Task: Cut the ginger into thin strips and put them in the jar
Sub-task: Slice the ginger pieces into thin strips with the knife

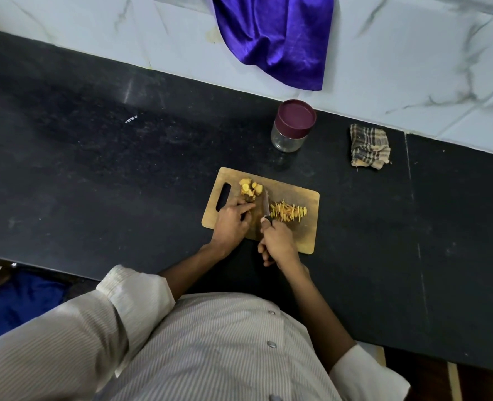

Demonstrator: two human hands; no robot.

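Note:
A wooden cutting board [303, 238] lies on the black counter. Ginger slices and a chunk [250, 189] sit at its far left, near the handle slot. A pile of thin ginger strips [289, 213] lies at its right. My left hand [232, 222] rests on the board with fingers reaching to the ginger pieces. My right hand [277, 241] grips the handle of a small knife [266, 204], whose blade points away between the slices and the strips. A glass jar [290, 127] with a maroon lid on stands behind the board.
A folded checked cloth [369, 146] lies on the counter [94, 169] right of the jar. A blue satin cloth [274, 39] hangs over the white marble wall behind. The counter's front edge runs just under my forearms.

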